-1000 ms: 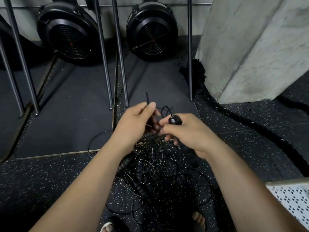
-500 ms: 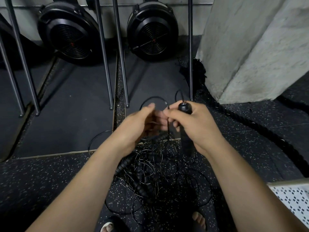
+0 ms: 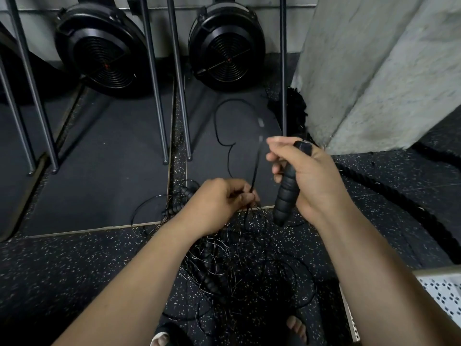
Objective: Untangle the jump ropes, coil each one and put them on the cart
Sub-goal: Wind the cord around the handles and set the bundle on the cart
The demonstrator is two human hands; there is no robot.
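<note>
Gripping handle (image 3: 287,193) in right hand (image 3: 311,176), axis running 1-to-7 o'clock; pinching cord (image 3: 257,166) in left hand (image 3: 219,203) at handle's 9 o'clock; tangle (image 3: 237,265) lying at left hand's 6 o'clock.

views: one, head-worn wide-angle | aim: forward and down at floor (image 3: 74,270) | range: close, left hand (image 3: 219,203) and right hand (image 3: 309,176) mid-frame, ribs on handle (image 3: 287,193) readable | past the fingers (image 3: 279,143), frame top: fan (image 3: 225,46), pillar (image 3: 374,71) | under the fingers, frame bottom: rope tangle (image 3: 224,265), toes (image 3: 296,328) | right of them: white perforated panel (image 3: 444,290)

tangled ropes (image 3: 232,275) on floor, cart (image 3: 441,293) right, fans (image 3: 225,46) behind
</note>
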